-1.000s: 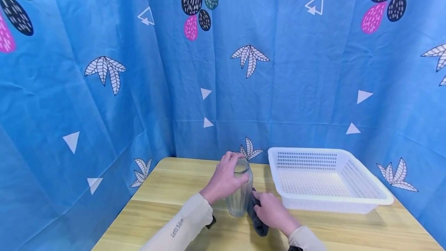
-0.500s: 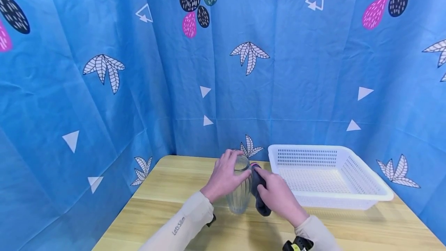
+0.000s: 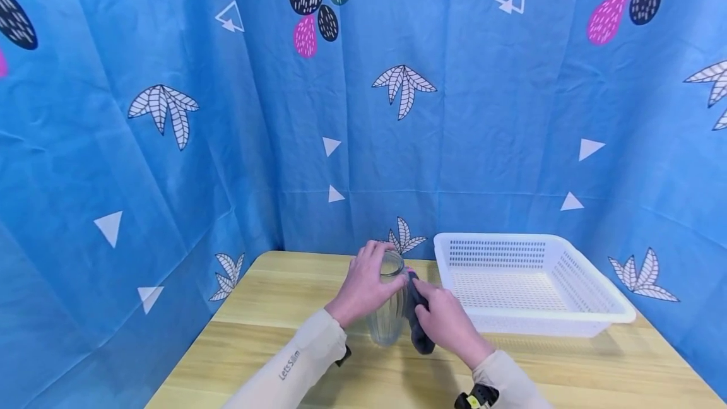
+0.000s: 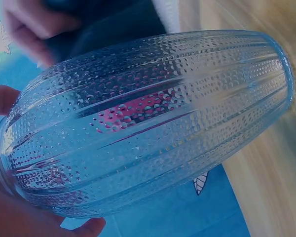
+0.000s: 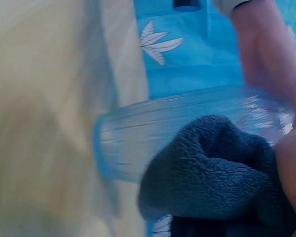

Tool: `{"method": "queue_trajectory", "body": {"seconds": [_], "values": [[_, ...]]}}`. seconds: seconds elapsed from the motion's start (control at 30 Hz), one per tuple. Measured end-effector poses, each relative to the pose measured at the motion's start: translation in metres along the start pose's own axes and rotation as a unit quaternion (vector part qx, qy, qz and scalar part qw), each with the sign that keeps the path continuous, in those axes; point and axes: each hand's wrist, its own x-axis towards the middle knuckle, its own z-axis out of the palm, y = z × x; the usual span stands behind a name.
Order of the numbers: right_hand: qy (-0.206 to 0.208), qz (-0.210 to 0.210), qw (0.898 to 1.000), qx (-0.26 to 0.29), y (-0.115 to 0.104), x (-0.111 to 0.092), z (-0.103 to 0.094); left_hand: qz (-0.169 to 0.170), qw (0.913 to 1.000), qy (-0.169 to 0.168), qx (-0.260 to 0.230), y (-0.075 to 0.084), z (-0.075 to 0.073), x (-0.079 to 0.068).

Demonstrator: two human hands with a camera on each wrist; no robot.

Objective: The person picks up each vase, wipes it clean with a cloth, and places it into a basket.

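A white slotted basket (image 3: 545, 318) sits at the right on the wood-grain surface (image 3: 272, 314), with a blue patterned curtain (image 3: 500, 112) hanging behind. To its left, a ribbed clear glass vase (image 3: 386, 322) is roughly upright; whether its base touches down, I can't tell. The left hand (image 3: 360, 286) has its fingers curled round the neck, hiding some rim. The right hand (image 3: 451, 320) grips a dark cloth (image 3: 420, 335) beside the glass. The left sleeve (image 3: 298, 358) seems to read "Let's Slim".
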Motion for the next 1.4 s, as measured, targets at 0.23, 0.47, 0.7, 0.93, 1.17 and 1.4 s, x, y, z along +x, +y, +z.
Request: {"method": "queue_trajectory", "body": {"seconds": [0.23, 0.47, 0.7, 0.93, 1.17, 1.4], "values": [[-0.091, 0.02, 0.996, -0.018, 0.02, -0.009, 0.024, -0.006, 0.9999, -0.006, -0.013, -0.001, 0.0, -0.001], [-0.087, 0.016, 0.996, -0.014, 0.022, -0.01, 0.023, -0.041, 0.999, -0.004, -0.019, 0.001, 0.001, -0.001], [-0.037, 0.023, 0.999, 0.002, 0.014, -0.007, 0.009, -0.035, 0.9992, 0.003, 0.018, 0.001, 0.002, -0.003], [0.041, -0.004, 0.999, 0.009, -0.008, 0.003, -0.024, -0.012, 0.9996, 0.005, 0.023, 0.004, -0.002, -0.002], [0.093, -0.045, 0.995, 0.01, -0.015, 0.004, -0.026, -0.005, 0.9999, -0.007, 0.012, 0.006, -0.001, -0.001], [0.019, 0.0, 1.0, 0.005, -0.001, -0.002, 0.002, -0.006, 0.9998, 0.0, 0.021, 0.003, 0.001, -0.002]]}}
